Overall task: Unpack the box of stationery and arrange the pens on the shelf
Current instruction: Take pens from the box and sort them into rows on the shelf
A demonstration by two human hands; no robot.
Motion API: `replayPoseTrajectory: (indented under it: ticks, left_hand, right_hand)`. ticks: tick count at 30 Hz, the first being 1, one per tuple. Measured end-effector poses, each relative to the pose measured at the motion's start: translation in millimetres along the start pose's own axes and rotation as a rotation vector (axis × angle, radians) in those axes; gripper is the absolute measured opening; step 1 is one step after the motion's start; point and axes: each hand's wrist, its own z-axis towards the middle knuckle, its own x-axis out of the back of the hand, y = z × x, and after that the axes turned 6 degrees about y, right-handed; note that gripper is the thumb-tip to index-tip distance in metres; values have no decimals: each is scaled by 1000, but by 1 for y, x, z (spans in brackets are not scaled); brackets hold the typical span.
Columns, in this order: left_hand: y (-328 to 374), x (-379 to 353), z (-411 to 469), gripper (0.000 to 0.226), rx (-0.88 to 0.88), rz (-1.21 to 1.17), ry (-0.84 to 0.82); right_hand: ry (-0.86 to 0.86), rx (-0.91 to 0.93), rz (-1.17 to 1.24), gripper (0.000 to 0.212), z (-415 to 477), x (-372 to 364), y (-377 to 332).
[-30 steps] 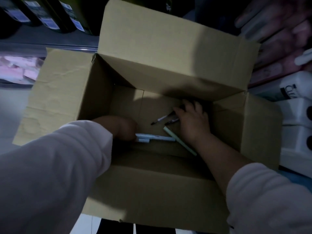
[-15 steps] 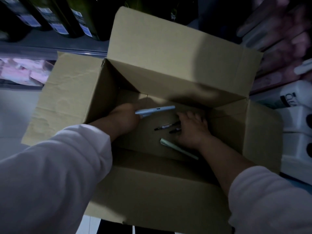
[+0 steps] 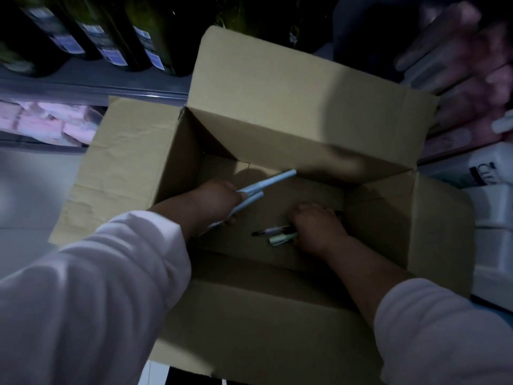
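Observation:
An open cardboard box (image 3: 133,151) fills the middle of the head view, its flaps spread outward. Both my hands are inside it. My left hand (image 3: 213,202) grips two pale blue pens (image 3: 266,183) that point up and to the right. My right hand (image 3: 316,226) is closed on a pale green pen (image 3: 280,239) and a dark pen (image 3: 270,231) near the box floor; their tips stick out to the left of my fist.
A shelf edge (image 3: 91,88) runs behind the box with dark labelled bottles (image 3: 108,43) above and pink packets (image 3: 50,120) below. White containers (image 3: 491,207) stand at the right, with pink packages (image 3: 469,79) above them.
My left hand has risen with the blue pens, which now tilt upward. My right hand has gathered the green and dark pens off the box floor into its fist.

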Motion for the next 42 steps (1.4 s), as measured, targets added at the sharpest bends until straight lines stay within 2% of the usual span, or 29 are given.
replayPoseTrajectory:
  ticks: [5, 9, 16, 20, 22, 24, 29, 32, 36, 42]
  left_hand:
    - [6, 4, -11, 37, 89, -104, -39]
    - [15, 8, -26, 29, 65, -159, -49]
    - [37, 24, -74, 23, 63, -254, -76]
    - [56, 36, -117, 20, 51, -326, -37]
    - [67, 42, -141, 22, 25, -363, -19]
    - [77, 47, -165, 23, -17, -401, -1]
    - [109, 56, -230, 18, -178, -365, 28]
    - [131, 57, -267, 16, -230, -375, 59]
    - [160, 53, -306, 18, -288, -402, 17]
    - [193, 45, -354, 14, -409, -393, -74]
  right_hand:
    - [41, -27, 66, 41, 1, 3, 1]
    - [53, -94, 135, 35, -5, 17, 0]
    - [135, -139, 449, 40, -38, 55, 3]
    - [187, -127, 621, 19, -66, 87, 0]
    - [202, -160, 760, 11, -83, 106, -4]
    - [230, -203, 1002, 5, -103, 129, -9]
    - [268, -281, 1552, 12, -161, 199, -16]
    - [352, -289, 1696, 10, -194, 237, -15]
    - [461, -302, 1887, 9, -236, 276, -14]
    - [564, -350, 1999, 8, -286, 309, -19]
